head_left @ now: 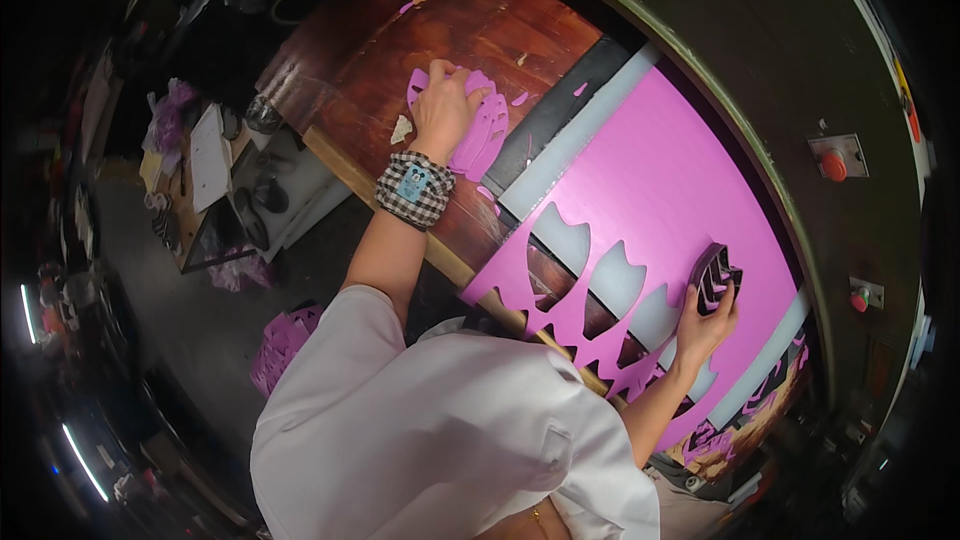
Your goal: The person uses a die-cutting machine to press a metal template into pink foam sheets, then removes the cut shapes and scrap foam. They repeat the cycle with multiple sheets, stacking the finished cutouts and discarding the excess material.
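Note:
My left hand (440,115) is over a small pile of pink cut-out sheet pieces (482,140) on the brown wooden surface, its fingers curled round their far end. The pieces overlap one another, and several have slots through them. My right hand (708,325) grips a black cutting die (714,275) with angled inner blades. That die stands on the uncut part of a large pink sheet (655,165). Along the sheet's near edge run pointed oval holes, with narrow strips left between them. A checkered cuff (414,190) is round my left wrist.
Under the sheet lies a pale cutting board (615,280). A dark green machine beam (790,90) with a red button (832,165) spans the right. Pink scraps (710,440) lie at the lower right. Left stands a cluttered table (210,155); a pink bundle (285,345) sits below.

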{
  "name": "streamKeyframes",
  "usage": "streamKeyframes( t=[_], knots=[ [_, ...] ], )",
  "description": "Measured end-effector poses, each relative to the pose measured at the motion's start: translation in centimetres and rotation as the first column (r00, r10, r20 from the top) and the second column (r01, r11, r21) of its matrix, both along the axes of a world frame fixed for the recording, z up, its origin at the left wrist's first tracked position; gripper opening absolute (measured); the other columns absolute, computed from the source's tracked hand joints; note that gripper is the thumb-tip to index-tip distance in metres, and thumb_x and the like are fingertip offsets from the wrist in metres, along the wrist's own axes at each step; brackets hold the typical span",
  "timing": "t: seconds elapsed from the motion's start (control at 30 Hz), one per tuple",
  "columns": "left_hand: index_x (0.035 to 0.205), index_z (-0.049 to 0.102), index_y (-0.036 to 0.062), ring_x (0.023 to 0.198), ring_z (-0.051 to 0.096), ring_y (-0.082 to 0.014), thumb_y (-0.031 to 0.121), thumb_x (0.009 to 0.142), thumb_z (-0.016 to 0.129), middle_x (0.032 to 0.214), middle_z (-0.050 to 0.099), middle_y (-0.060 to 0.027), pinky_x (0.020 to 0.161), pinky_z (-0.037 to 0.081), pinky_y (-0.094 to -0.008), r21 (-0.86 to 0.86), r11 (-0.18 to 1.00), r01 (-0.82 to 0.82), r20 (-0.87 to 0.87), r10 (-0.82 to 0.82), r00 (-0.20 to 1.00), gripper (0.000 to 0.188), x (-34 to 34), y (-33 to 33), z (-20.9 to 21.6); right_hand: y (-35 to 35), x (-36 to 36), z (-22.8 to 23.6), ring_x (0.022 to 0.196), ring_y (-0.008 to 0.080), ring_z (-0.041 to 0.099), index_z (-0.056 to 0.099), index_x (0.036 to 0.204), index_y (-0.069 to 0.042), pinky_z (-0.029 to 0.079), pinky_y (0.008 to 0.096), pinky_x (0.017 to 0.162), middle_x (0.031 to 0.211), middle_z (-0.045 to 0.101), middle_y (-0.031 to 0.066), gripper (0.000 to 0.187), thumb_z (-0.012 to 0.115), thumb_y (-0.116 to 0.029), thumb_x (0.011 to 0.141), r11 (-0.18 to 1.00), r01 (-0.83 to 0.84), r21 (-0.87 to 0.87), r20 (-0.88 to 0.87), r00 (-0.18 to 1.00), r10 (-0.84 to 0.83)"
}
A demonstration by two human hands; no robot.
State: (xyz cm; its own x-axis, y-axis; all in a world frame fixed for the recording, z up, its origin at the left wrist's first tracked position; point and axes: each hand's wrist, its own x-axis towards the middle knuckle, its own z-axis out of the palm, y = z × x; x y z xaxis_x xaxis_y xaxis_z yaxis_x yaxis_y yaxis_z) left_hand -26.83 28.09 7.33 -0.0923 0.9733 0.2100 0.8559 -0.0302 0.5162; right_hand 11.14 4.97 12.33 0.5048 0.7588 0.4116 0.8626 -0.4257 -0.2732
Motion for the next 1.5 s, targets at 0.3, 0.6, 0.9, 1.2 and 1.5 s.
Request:
streamKeyframes(
  t=[0.3,0.6,0.9,1.2,1.5],
  knots=[
    [0.098,0.066,0.0019,0.079,0.064,-0.0276,0.008,0.078,0.065,0.105,0.058,-0.0119,0.070,0.053,-0.0374,0.311,0.949,0.043,0.225,-0.117,0.967,0.021,-1.2,-0.2,-2.3,13.4,-16.2,-0.2,0.095,0.0271,0.065,0.066,0.100,0.001,0.051,0.0341,0.083,0.103,0.066,0.0153,0.019,0.064,-0.001,0.081,0.665,-0.671,0.328,-0.432,0.519,0.737],
    [0.106,0.061,0.0035,0.072,0.061,-0.0153,-0.002,0.076,0.057,0.103,0.058,-0.0102,0.063,0.050,-0.0253,0.191,0.940,-0.282,0.818,0.007,0.576,0.030,-2.2,0.9,-4.8,22.3,-26.8,-3.9,0.083,0.0283,0.065,0.066,0.106,0.002,0.052,0.0341,0.073,0.091,0.064,0.0223,0.040,0.074,-0.022,0.076,0.743,-0.668,-0.046,-0.546,0.639,0.541],
    [0.113,0.057,0.0015,0.077,0.060,-0.0080,-0.010,0.077,0.051,0.106,0.055,-0.0084,0.062,0.046,-0.0189,0.299,0.892,-0.339,0.704,0.034,0.709,0.039,-2.7,0.2,-2.4,22.7,-28.4,-4.1,0.066,0.0192,0.060,0.061,0.086,0.001,0.048,0.0296,0.063,0.078,0.063,0.0102,0.016,0.070,-0.008,0.077,0.810,-0.489,0.324,-0.768,0.364,0.527],
    [0.114,0.057,0.0030,0.092,0.061,-0.0347,-0.001,0.077,0.058,0.104,0.058,-0.0178,0.072,0.052,-0.0384,0.354,0.894,0.274,0.249,-0.372,0.894,0.037,0.6,0.1,0.6,16.1,-18.1,-0.1,0.062,0.0104,0.056,0.058,0.094,-0.002,0.044,0.0231,0.060,0.073,0.062,0.0060,0.009,0.062,-0.007,0.088,0.875,0.006,0.484,-0.875,-0.025,0.484],
    [0.078,0.055,0.0045,0.056,0.058,-0.0283,0.033,0.074,0.075,0.064,0.056,-0.0096,0.050,0.045,-0.0359,0.330,0.829,0.451,0.384,-0.554,0.738,0.036,8.3,-6.8,8.5,10.7,-17.6,2.1,0.071,0.0100,0.057,0.062,0.103,0.003,0.046,0.0233,0.067,0.082,0.063,0.0054,0.015,0.056,-0.008,0.094,0.852,-0.058,0.520,-0.843,0.129,0.523]
  ],
)
